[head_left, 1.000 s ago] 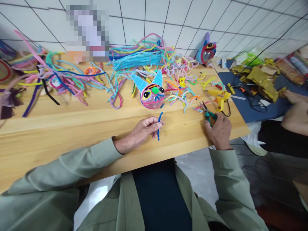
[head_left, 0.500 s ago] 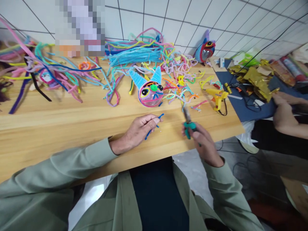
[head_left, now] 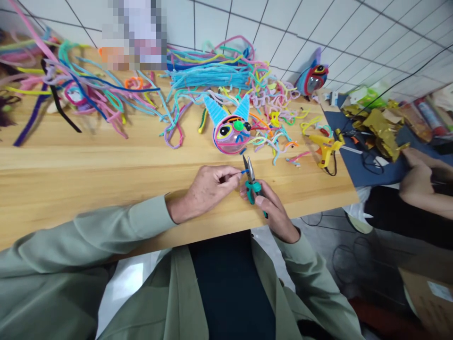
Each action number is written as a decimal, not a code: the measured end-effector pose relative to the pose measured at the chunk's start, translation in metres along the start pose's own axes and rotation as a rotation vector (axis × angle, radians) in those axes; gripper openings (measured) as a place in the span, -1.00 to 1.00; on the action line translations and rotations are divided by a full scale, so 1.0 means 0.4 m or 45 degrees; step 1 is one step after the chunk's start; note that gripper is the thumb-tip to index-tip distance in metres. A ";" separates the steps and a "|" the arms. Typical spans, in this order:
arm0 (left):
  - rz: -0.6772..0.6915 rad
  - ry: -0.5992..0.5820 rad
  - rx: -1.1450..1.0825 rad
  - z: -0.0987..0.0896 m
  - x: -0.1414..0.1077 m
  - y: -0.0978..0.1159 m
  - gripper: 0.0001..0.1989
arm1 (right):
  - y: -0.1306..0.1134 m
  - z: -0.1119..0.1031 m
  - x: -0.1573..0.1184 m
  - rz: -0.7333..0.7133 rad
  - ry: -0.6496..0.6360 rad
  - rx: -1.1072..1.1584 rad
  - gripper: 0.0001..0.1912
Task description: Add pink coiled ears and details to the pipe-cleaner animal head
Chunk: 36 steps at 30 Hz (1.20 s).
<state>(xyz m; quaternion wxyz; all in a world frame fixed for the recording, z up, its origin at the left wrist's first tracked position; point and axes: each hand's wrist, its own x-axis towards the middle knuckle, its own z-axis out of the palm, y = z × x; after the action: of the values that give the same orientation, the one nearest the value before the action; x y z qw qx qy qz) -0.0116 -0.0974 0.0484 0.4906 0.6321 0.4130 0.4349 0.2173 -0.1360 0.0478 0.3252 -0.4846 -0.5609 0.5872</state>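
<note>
Between its thumb and fingers, my left hand point(head_left: 212, 189) pinches a short blue pipe cleaner point(head_left: 244, 172); only its tip shows. My right hand point(head_left: 274, 205) is wrapped around green-handled needle-nose pliers point(head_left: 253, 186). The slightly parted jaws point up, and the blue tip lies at them. Just beyond stands an animal head point(head_left: 230, 138) made of pipe cleaners, with light blue ears, a green nose, yellow-rimmed eyes and a clear rounded front. A small blue piece lies at its base, close to the plier tips.
Colourful pipe cleaners point(head_left: 208, 78) are heaped along the wall, with more at left point(head_left: 85, 94). A yellow glue gun point(head_left: 325, 147) lies at right. Another animal head point(head_left: 313, 80) stands by the wall. Gold foil point(head_left: 380, 132) and a person's arm point(head_left: 419, 174) are at far right.
My right hand has brought the pliers left, up to the blue pipe cleaner. My left hand has turned and shifted slightly right. The whole view has shifted a little.
</note>
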 end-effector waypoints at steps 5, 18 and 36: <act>0.078 0.024 0.068 -0.001 0.002 -0.005 -0.75 | 0.003 0.012 0.003 -0.023 0.023 -0.080 -0.56; 0.087 -0.019 0.140 -0.006 -0.002 -0.011 -0.73 | 0.015 0.019 0.014 -0.206 0.217 -0.617 -0.76; -0.448 0.030 -0.340 -0.010 0.028 -0.010 -0.55 | 0.122 -0.466 0.063 -0.055 1.096 -1.514 -0.58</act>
<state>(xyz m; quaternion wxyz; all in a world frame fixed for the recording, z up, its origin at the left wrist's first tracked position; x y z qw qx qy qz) -0.0128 -0.0849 0.0466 0.6335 0.4746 0.4614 0.4007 0.3910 -0.0564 0.0134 0.2103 -0.7557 -0.6168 -0.0650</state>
